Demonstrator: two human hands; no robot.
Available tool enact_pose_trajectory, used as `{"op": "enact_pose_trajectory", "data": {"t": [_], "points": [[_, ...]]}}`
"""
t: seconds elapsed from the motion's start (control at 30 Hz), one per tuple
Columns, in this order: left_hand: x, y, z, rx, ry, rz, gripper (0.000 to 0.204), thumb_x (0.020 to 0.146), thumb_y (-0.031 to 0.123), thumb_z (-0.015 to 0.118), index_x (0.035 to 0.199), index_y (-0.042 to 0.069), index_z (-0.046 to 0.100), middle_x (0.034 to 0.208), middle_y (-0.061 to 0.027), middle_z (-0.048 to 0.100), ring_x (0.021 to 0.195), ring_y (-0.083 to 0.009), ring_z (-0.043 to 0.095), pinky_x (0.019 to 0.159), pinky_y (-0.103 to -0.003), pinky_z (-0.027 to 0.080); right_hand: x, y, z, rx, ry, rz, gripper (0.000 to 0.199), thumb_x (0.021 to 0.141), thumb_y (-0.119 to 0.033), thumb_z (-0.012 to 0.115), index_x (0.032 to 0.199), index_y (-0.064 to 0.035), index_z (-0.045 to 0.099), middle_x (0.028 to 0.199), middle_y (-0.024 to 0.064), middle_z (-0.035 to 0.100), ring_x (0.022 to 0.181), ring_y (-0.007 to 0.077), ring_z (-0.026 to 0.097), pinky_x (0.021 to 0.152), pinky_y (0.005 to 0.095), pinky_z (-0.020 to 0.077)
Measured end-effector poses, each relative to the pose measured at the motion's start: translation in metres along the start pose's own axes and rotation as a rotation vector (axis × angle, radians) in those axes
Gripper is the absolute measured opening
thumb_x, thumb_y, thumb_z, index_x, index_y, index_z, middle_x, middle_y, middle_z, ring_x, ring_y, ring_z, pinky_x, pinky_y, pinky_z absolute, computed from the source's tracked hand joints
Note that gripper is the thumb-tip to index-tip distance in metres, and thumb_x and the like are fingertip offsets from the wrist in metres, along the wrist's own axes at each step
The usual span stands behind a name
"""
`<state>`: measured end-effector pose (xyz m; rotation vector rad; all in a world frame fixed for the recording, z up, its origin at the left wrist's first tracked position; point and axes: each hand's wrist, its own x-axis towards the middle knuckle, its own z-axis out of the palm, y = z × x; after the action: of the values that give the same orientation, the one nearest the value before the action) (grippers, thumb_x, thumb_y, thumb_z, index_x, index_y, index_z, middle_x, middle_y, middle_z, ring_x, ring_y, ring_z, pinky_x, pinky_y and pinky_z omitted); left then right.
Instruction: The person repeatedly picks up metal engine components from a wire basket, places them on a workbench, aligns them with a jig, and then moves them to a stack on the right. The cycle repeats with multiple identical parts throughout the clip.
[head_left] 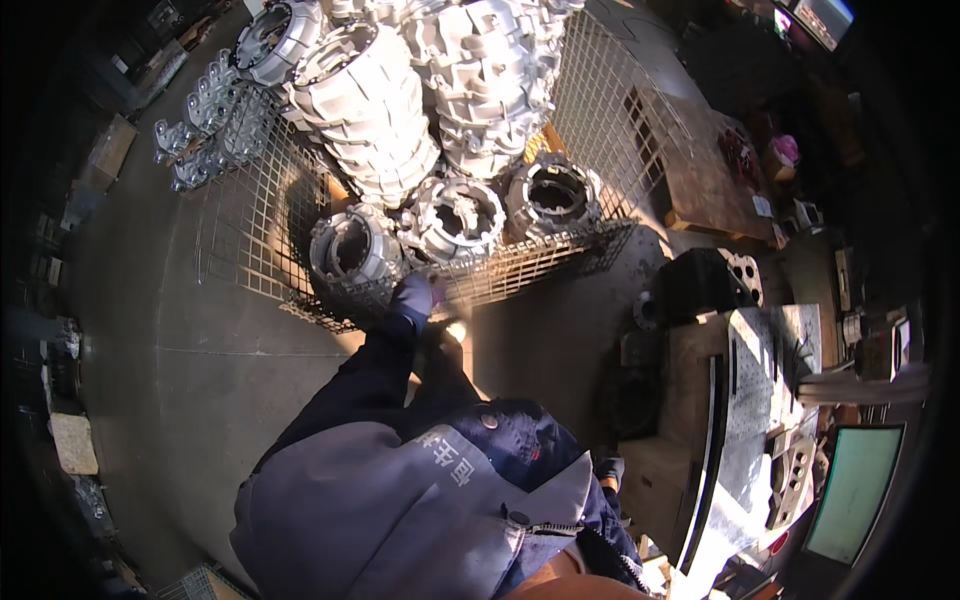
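Your right grip (610, 468) is by your side, left of the surface (750, 400); whether it's apart or together, I can't tell. Your left grip (415, 295) is at the near rim of the basket (548, 262), its closure also unclear. Just beyond it sit the left ring (378, 262) and middle ring (455, 246); farther, a stack (375, 120). You seem to be reaching in; lifting a ring would call for both grips.

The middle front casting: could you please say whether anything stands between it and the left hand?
Partly: the mesh wall fronts the casting low down, near the left hand; nothing visible covers its open top.
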<state>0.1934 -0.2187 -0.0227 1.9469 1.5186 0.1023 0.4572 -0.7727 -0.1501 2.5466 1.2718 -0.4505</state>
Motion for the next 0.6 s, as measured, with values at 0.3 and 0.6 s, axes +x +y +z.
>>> {"op": "enact_pose_trajectory", "data": {"t": [0.3,0.6], "points": [[0.259,0.141,-0.296,0.48,1.184,0.332,0.063,0.088,0.045,0.06,0.133,0.002,0.054,0.115,-0.0214,0.066,0.107,-0.0343,0.064,0.1,-0.043,0.044,0.162,-0.149,-0.089,0.746,-0.351,0.249,0.024,0.084,-0.028,0.063,0.099,-0.0133,0.073,0.103,0.0091,0.071,0.094,0.0267,0.067,0.077,0.0376,0.0547],[0.389,0.136,-0.369,0.136,0.314,-0.194,0.07,0.081,0.054,0.068,0.131,0.006,0.057,0.131,-0.02,0.06,0.121,-0.0377,0.058,0.1,-0.047,0.047,0.203,-0.204,-0.157,0.934,-0.372,0.293,0.022,0.082,-0.018,0.065,0.099,-0.0073,0.071,0.098,0.0118,0.071,0.087,0.0275,0.068,0.072,0.038,0.0557]]}}
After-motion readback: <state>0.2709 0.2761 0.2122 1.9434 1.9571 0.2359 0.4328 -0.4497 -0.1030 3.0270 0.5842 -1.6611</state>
